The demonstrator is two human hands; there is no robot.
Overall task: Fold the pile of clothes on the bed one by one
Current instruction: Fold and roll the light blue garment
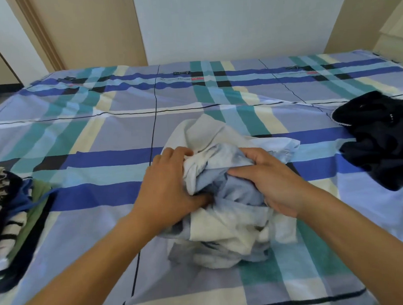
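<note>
A crumpled white and pale blue garment (227, 235) lies bunched in the middle of the bed (100, 139), which has a plaid sheet. My left hand (171, 184) grips its left side, fingers curled into the white cloth. On the right side, my right hand (270, 178) holds the blue folds with the thumb pressed in. A dark navy garment (383, 138) lies loose at the right of the bed. At the left edge sits a stack of clothes (8, 211) in striped, green and dark fabrics.
Cream walls and a pale panel (235, 20) stand behind the bed. A door frame (40, 35) is at the back left. Flat plaid sheet stretches beyond the garment toward the far edge.
</note>
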